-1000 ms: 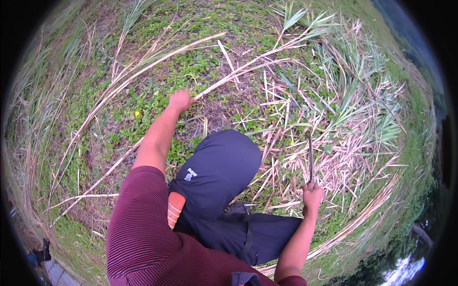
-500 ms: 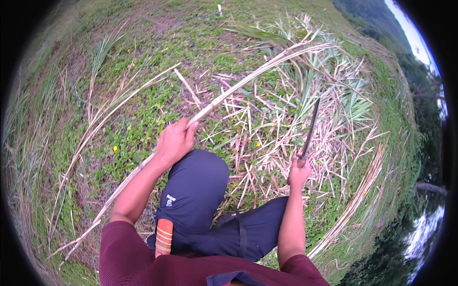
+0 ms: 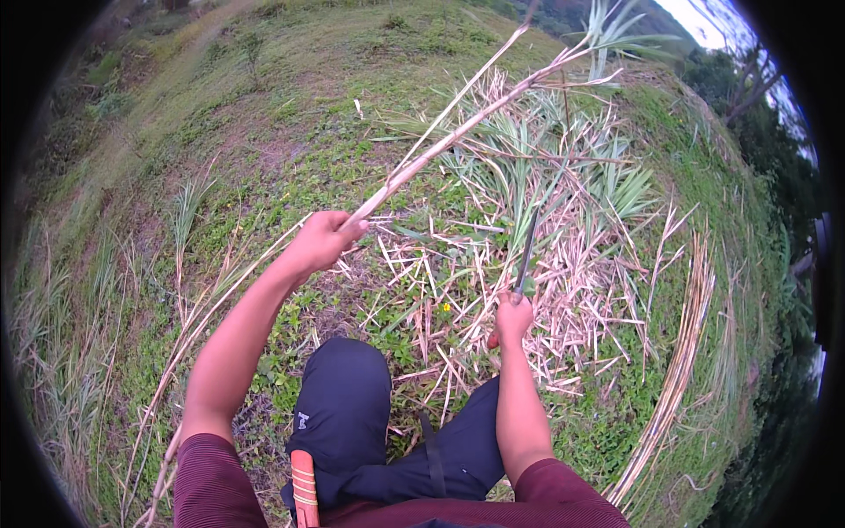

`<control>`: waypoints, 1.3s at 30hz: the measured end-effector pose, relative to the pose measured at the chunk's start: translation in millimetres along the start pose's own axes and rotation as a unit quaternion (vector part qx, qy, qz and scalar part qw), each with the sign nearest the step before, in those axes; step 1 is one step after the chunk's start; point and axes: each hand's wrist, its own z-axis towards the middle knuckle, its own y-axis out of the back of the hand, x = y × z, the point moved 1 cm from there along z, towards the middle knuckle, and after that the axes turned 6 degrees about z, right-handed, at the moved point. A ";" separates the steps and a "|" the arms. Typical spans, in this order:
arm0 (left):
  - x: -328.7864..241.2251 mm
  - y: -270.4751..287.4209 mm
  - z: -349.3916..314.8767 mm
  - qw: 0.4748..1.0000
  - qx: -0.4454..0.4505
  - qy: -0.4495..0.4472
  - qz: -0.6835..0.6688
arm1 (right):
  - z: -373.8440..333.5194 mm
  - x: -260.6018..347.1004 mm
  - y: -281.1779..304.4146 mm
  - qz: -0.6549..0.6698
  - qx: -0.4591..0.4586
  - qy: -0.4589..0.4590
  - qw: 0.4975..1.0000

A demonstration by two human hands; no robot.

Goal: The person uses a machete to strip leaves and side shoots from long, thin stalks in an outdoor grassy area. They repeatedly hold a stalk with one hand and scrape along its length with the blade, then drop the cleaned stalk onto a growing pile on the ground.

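A long stalk (image 3: 449, 142) runs toward two o'clock from the left hand (image 3: 321, 239), which is clenched around it; the right hand (image 3: 515, 315) grasps a knife (image 3: 527, 253) pointing to twelve, apart from the stalk. Holding the stalk out seems the step in hand, and the next move would call for a steady left grip, well clear of the knife. Short pieces (image 3: 576, 277) lie at three o'clock.

Stalk (image 3: 449, 141) partly behind forearm (image 3: 239, 341); knife handle (image 3: 493, 340) part-hidden
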 end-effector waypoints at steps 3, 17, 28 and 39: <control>74.3 -55.0 70.5 0.994 0.061 -0.072 0.050 | 10.4 -28.3 -8.2 -0.046 -0.024 0.059 0.997; 464.1 -60.9 -179.0 0.815 -0.047 0.316 0.483 | -20.3 -64.8 50.8 -0.214 0.203 0.140 0.945; 389.6 -103.4 -149.9 0.946 -0.029 0.134 0.295 | -110.8 -64.5 -63.7 -0.211 0.321 0.185 0.905; 443.8 -142.5 -92.7 0.981 0.082 0.054 0.164 | -41.7 266.4 -21.2 0.027 0.104 0.391 0.914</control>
